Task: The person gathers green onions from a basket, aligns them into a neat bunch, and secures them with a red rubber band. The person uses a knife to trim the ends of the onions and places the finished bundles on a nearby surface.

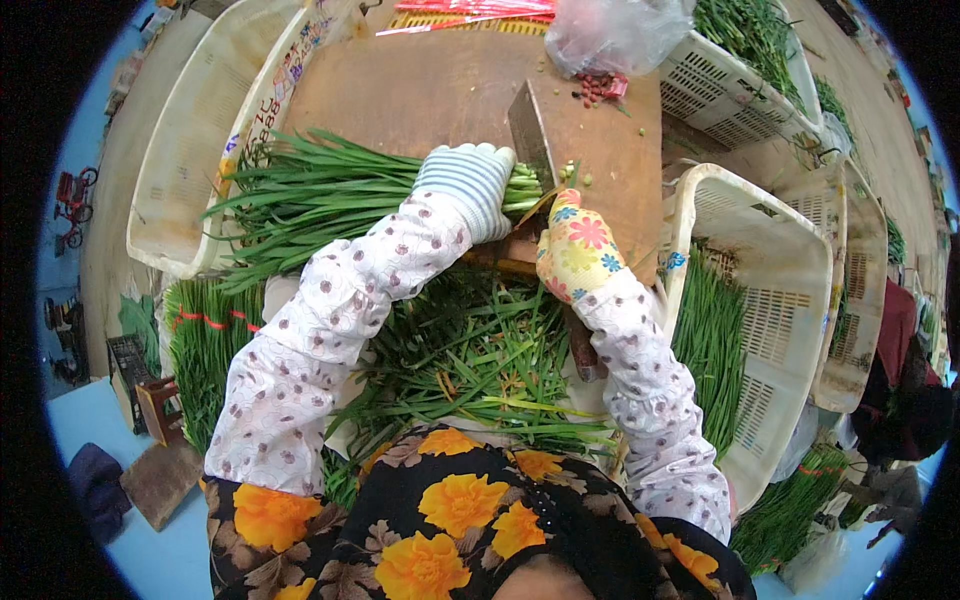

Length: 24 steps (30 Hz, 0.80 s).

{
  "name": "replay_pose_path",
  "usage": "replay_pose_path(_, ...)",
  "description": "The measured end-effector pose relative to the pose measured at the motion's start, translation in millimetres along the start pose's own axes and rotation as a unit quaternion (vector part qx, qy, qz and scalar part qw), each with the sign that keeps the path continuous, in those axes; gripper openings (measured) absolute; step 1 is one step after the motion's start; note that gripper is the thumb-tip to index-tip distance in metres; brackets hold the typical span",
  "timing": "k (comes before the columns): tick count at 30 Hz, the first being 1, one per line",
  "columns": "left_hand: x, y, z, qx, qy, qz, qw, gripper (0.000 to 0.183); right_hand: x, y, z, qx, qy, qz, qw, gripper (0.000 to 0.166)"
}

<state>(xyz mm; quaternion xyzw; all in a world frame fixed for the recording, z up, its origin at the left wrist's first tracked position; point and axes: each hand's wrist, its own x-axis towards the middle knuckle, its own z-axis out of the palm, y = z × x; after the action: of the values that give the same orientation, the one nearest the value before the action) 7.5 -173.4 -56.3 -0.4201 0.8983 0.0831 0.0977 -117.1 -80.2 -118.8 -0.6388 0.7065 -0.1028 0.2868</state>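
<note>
My left hand (466,180), in a blue-and-white striped knit glove, grips a bunch of garlic chives (330,180) that lies across the wooden board (397,90). The leaves fan out to the left, and pale stem ends stick out on the hand's right. In a yellow flower-print glove, my right hand (583,251) is closed round the handle of a cleaver (532,124). Its blade stands on edge on the board just beyond the stem ends; whether it touches them cannot be told. Small cut stem ends (587,180) lie right of the blade.
Loose chive leaves (480,352) heap below the board's near edge. Plastic crates flank the board, one on the left (142,202) and one with chives on the right (679,217). A clear plastic bag (615,34) and small red items (592,90) sit at the back.
</note>
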Motion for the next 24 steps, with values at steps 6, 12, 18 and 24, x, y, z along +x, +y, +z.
replay_pose_path(6, -4, -6, -15, -0.07, -0.026, 0.017, 0.997, 0.058, -16, 17, -31, -0.051, 0.065, -0.012, 0.997, 0.028)
replay_pose_path(12, -47, -43, -48, -0.314, 0.094, 0.047, 0.943, 0.063, -29, 28, -80, -0.179, 0.162, -0.049, 0.969, 0.014)
replay_pose_path(18, -79, -72, -107, -0.497, 0.199, 0.158, 0.829, 0.076, -36, 16, -49, -0.268, 0.091, -0.137, 0.949, 0.02)
replay_pose_path(24, -73, -40, -133, -0.308, 0.159, 0.279, 0.896, 0.068, -53, 27, -41, 0.008, 0.018, -0.163, 0.986, 0.016)
